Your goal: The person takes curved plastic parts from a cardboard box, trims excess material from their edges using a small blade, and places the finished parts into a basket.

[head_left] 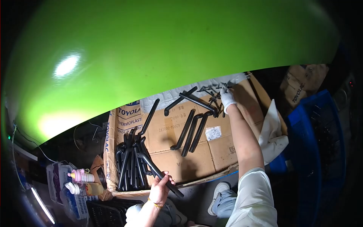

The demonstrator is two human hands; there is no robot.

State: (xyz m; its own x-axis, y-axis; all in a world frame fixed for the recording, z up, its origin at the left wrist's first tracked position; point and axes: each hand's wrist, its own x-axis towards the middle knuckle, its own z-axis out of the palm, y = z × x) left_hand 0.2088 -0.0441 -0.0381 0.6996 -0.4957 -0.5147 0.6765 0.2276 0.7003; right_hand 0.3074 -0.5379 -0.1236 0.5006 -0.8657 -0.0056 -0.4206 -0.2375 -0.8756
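Over a "TOYOLAC" carton (162,145), the left hand (159,190) grips a black tube (154,166); the right hand (227,99) seemingly pinches dark parts (215,95).

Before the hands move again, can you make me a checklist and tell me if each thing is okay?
1. Left hand has hold of a bent black tube: ok.
2. Right hand is at the small black pieces: ok.
3. Right hand is gripping a piece: cannot tell.
4. Both hands wear gloves: not ok, the left is bare.
5. All tubes are in the pile: not ok, some lie apart on the cardboard.
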